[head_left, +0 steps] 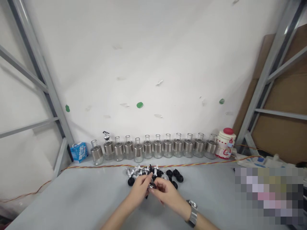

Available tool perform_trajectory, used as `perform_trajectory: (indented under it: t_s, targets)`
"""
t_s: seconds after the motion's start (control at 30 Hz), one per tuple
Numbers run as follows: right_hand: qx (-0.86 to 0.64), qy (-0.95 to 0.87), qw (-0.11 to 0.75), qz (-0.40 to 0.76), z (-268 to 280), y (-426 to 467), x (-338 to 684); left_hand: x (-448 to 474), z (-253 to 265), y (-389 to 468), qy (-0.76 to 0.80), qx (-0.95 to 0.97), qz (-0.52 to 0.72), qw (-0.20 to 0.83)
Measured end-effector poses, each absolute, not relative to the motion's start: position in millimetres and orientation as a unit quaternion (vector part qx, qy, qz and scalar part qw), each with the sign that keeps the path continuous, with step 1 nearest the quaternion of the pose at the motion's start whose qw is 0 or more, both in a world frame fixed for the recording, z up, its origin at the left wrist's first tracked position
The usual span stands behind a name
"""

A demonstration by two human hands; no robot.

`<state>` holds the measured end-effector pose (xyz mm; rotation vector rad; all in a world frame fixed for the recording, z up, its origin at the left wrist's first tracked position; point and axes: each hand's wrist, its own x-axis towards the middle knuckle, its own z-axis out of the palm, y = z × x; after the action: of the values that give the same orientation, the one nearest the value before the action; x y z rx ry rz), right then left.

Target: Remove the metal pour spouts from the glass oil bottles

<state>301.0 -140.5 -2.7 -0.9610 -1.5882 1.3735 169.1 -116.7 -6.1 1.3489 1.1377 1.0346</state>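
Note:
My left hand [140, 188] and my right hand [166, 192] meet above the grey table, both closed on a small black and silver pour spout [152, 185]. Fingers cover most of it, so its exact shape is hard to make out. Just behind the hands lies a pile of silver pour spouts [130, 172] and round black stoppers [179, 178]. A row of glass bottles with metal sleeves [157, 147] stands upright farther back. One bottle near the left carries a fitted pour spout [106, 136]; the others have bare necks.
A twisted red and yellow wire [110, 166] runs across the table [79, 198] before the bottles. A blue carton [79, 152] stands at the left end, a white and red jar [225, 145] at the right. Grey metal posts [51, 86] flank the white wall.

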Motion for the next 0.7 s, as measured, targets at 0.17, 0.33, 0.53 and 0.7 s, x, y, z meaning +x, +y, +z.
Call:
perform_trajectory:
  t_s: [0.17, 0.33, 0.53, 0.7]
  targets:
    - [-0.380, -0.628, 0.419, 0.535, 2, -143, 301, 177, -6, -118, 0.472, 0.547, 0.427, 0.544]
    - [-0.373, -0.621, 0.422, 0.545, 8, -150, 302, 160, 4, -103, 0.481, 0.492, 0.482, 0.542]
    - [-0.426, -0.678, 0.392, 0.453, 5, -155, 301, 104, 29, -85, 0.468, 0.417, 0.613, 0.481]
    - [-0.569, -0.754, 0.277, 0.177, -12, -147, 301, 116, 28, -93, 0.466, 0.437, 0.591, 0.493]
